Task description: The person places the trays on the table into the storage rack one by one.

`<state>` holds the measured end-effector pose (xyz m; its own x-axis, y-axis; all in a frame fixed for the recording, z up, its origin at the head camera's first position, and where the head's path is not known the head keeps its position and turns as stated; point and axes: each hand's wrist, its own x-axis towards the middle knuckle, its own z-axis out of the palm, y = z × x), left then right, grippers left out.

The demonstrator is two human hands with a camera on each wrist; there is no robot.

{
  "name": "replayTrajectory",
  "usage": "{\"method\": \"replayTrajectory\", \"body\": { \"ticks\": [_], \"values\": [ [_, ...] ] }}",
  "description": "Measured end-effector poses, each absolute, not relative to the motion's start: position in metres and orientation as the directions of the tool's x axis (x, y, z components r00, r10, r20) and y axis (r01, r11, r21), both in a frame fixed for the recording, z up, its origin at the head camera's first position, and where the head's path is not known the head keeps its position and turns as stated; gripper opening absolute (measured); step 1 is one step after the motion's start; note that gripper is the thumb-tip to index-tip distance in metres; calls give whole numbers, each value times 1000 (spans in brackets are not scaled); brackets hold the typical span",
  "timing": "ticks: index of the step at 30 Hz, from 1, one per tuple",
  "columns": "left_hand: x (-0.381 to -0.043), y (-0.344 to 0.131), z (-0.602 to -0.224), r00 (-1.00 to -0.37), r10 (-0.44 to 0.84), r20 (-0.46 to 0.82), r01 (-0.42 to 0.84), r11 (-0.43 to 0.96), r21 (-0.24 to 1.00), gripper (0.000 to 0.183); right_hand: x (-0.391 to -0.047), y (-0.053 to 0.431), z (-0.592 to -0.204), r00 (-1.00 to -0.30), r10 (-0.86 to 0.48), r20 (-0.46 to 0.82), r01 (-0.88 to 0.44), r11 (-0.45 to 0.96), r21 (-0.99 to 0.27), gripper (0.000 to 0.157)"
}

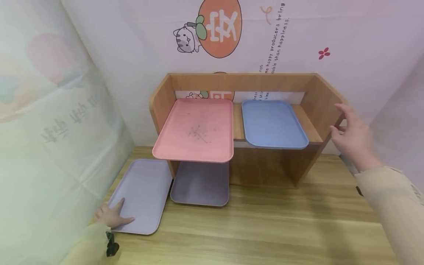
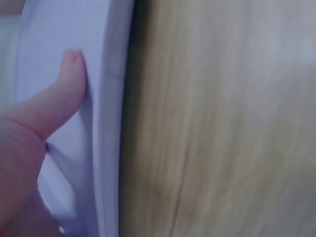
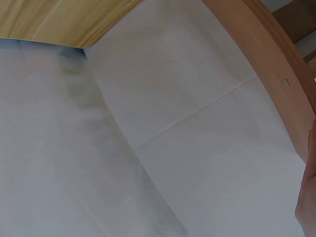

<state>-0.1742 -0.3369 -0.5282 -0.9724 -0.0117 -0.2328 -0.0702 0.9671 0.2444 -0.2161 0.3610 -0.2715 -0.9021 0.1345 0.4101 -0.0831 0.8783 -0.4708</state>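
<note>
My left hand rests on the near left corner of a lavender tray, which lies on the table left of a wooden shelf. In the left wrist view the thumb lies extended on the tray's surface inside the rim; the other fingers are mostly hidden. At the shelf's right side panel my right hand holds the front upper edge, with curved index finger and thumb around it. Only a sliver of that hand shows in the right wrist view, beside the panel.
On the shelf's top level, a pink tray and a blue tray jut past the front edge. A grey-purple tray sticks out of the lower left compartment. Printed cloth hangs behind, and sheets close both sides of the wooden table.
</note>
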Motion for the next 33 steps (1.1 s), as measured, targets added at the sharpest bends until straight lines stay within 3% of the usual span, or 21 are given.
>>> {"method": "replayTrajectory", "body": {
  "ticks": [15, 24, 33],
  "values": [
    [-183, -343, -505, -968, 37, -248, -12, 981, 192, 115, -219, 359, -274, -892, 139, 431, -85, 883, -461, 68],
    [-183, -354, -497, -973, 225, -48, 193, 912, 361, 101, -219, 362, -274, -889, 147, 433, -70, 892, -447, 68],
    [-169, -354, -465, -971, 238, 7, 218, 879, 424, 101, -219, 359, -274, -873, 152, 463, -73, 898, -434, 66]
  ]
}}
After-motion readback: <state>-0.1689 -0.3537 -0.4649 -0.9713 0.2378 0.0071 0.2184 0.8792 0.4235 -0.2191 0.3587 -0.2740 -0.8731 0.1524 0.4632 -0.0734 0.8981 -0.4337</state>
